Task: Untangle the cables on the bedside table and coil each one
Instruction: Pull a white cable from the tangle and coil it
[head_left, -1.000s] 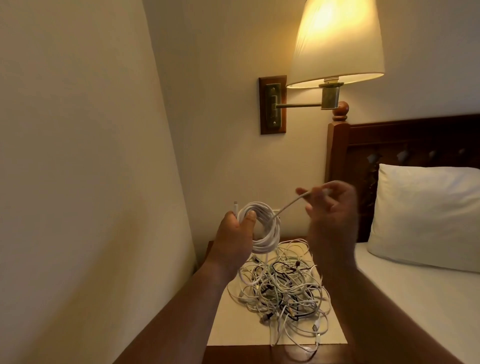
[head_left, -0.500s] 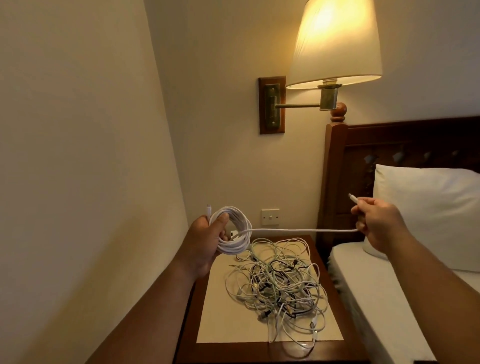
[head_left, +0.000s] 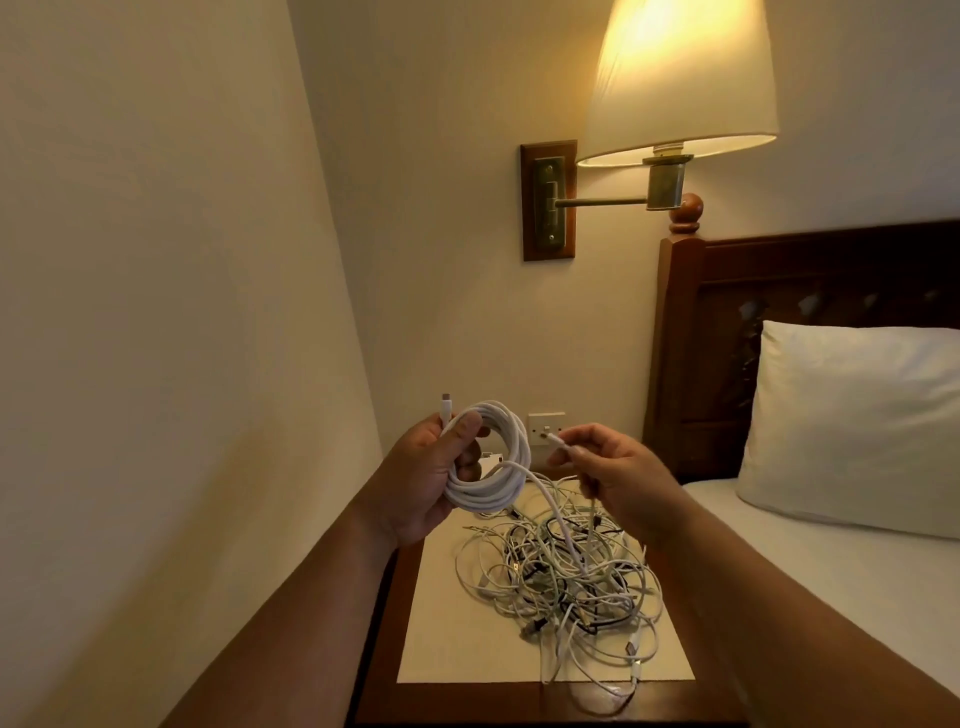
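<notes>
Gripping one white coil (head_left: 493, 462) at mid-frame, thumb across its loops, a person's left hand (head_left: 431, 467) hovers above one tangle of cables (head_left: 566, 577) on the bedside table (head_left: 467, 701), which is wedged between wall (head_left: 156, 364), left, and bed (head_left: 831, 597), right. The right hand (head_left: 608, 467) pinches the coil's loose plug end (head_left: 553, 439) just beside it.

Cable tangle (head_left: 563, 577) blocks tabletop right; mat (head_left: 441, 623) left bare.
</notes>
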